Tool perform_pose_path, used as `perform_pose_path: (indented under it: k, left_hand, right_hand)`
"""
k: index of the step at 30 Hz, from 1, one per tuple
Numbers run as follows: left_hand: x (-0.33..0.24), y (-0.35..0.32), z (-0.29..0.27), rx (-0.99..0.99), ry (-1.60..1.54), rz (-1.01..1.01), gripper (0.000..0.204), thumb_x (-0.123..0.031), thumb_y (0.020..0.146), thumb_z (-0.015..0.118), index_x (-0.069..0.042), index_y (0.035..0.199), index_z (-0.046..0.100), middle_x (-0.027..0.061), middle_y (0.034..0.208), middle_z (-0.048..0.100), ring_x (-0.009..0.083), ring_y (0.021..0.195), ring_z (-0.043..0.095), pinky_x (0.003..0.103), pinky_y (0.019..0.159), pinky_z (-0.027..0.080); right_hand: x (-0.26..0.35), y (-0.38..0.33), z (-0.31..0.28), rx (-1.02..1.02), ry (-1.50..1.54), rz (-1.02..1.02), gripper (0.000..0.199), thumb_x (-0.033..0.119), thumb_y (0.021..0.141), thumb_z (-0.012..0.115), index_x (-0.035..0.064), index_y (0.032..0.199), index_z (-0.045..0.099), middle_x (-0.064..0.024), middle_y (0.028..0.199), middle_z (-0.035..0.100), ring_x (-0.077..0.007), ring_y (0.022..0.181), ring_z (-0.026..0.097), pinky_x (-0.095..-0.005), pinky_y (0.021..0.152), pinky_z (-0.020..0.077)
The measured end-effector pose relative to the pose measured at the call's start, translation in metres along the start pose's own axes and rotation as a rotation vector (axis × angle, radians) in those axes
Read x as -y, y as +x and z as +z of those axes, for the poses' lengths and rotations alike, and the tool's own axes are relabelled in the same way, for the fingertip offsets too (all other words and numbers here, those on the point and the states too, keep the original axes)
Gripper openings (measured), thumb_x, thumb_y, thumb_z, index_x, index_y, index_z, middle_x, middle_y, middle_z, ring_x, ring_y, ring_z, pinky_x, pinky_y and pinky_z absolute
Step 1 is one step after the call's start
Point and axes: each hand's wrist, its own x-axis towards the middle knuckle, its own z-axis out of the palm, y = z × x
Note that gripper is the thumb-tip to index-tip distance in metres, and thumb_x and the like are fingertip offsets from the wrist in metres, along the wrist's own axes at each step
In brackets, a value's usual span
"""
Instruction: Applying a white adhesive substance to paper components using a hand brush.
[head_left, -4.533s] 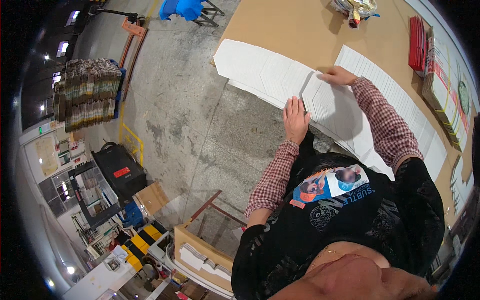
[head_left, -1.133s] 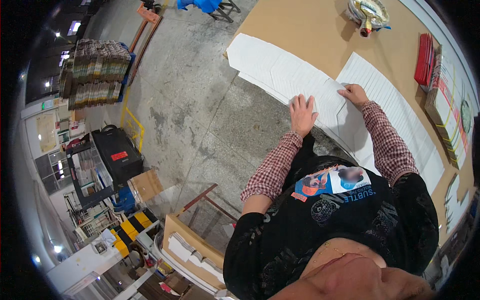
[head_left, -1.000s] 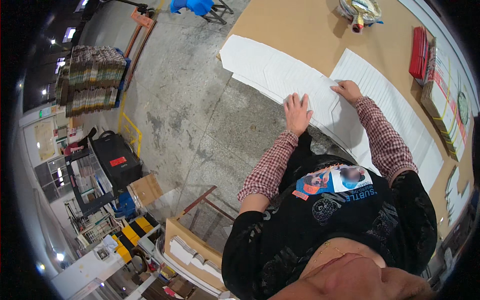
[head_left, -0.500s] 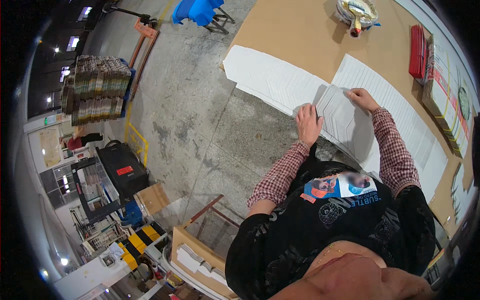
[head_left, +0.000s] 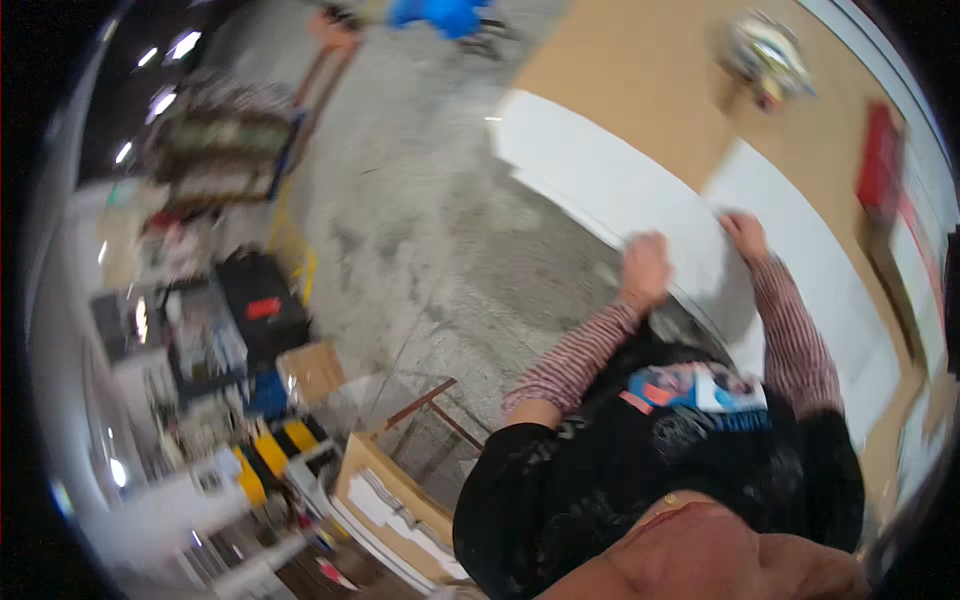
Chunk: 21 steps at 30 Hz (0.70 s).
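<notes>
Along white sheets, left hand now curled, earlier flatter; right hand touching; fingers' grip unclear.

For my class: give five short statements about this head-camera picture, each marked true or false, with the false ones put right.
1. The left hand is at the edge of the white sheets. True.
2. The tabletop is bright blue. False: the tabletop is brown.
3. The right hand is at the white sheets. True.
4. The red stack lies to the left of both hands. False: the red stack lies to their right.
5. The black case bears a red patch. True.
</notes>
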Motion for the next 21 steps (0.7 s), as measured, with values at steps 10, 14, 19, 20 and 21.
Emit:
perform_pose_path:
  k: [10, 14, 19, 20, 21]
  left_hand:
    - [-0.016, 0.068, 0.014, -0.014, -0.649, 0.007, 0.060, -0.028, 0.084, 0.061, -0.004, 0.134, 0.039, 0.0186, 0.128, 0.046, 0.0304, 0.117, 0.047, 0.046, 0.097, 0.039]
    - [-0.005, 0.064, 0.049, 0.745, -1.673, -0.322, 0.059, -0.045, 0.088, 0.059, -0.006, 0.130, 0.043, 0.0095, 0.127, 0.053, 0.0192, 0.110, 0.055, 0.039, 0.088, 0.050]
    - [-0.005, 0.030, 0.087, 1.018, -1.977, -0.487, 0.057, -0.050, 0.093, 0.046, -0.009, 0.132, 0.042, 0.0071, 0.130, 0.052, 0.0178, 0.118, 0.051, 0.041, 0.098, 0.043]
    - [-0.006, 0.021, 0.091, 1.038, -1.970, -0.486, 0.057, -0.050, 0.093, 0.046, -0.009, 0.132, 0.042, 0.0071, 0.130, 0.052, 0.0178, 0.118, 0.051, 0.041, 0.098, 0.043]
    - [-0.006, 0.009, 0.096, 0.978, -2.079, -0.495, 0.059, -0.051, 0.092, 0.046, -0.009, 0.133, 0.041, 0.0068, 0.131, 0.051, 0.0184, 0.120, 0.049, 0.041, 0.100, 0.041]
  right_hand:
    - [-0.046, -0.023, -0.002, -0.317, 0.179, -0.117, 0.044, 0.031, 0.098, 0.039, -0.0039, 0.075, 0.054, -0.0157, 0.062, 0.049, -0.0249, 0.057, 0.043, -0.0362, 0.057, 0.0383]
    - [-0.054, -0.035, -0.014, -0.337, 0.169, -0.128, 0.043, 0.028, 0.099, 0.040, -0.0037, 0.073, 0.053, -0.0128, 0.059, 0.045, -0.0230, 0.055, 0.038, -0.0352, 0.054, 0.0361]
    - [-0.002, -0.057, -0.051, -0.367, 0.118, -0.262, 0.034, 0.024, 0.099, 0.040, -0.0038, 0.106, 0.059, -0.0155, 0.099, 0.057, -0.0255, 0.092, 0.054, -0.0340, 0.082, 0.0433]
    - [-0.009, -0.071, -0.059, -0.379, 0.116, -0.249, 0.034, 0.024, 0.099, 0.040, -0.0038, 0.106, 0.059, -0.0155, 0.099, 0.057, -0.0255, 0.092, 0.054, -0.0340, 0.082, 0.0433]
    - [-0.021, -0.092, -0.064, -0.393, 0.159, -0.182, 0.033, 0.022, 0.098, 0.041, -0.0028, 0.114, 0.055, -0.0155, 0.109, 0.054, -0.0270, 0.103, 0.051, -0.0346, 0.089, 0.0403]
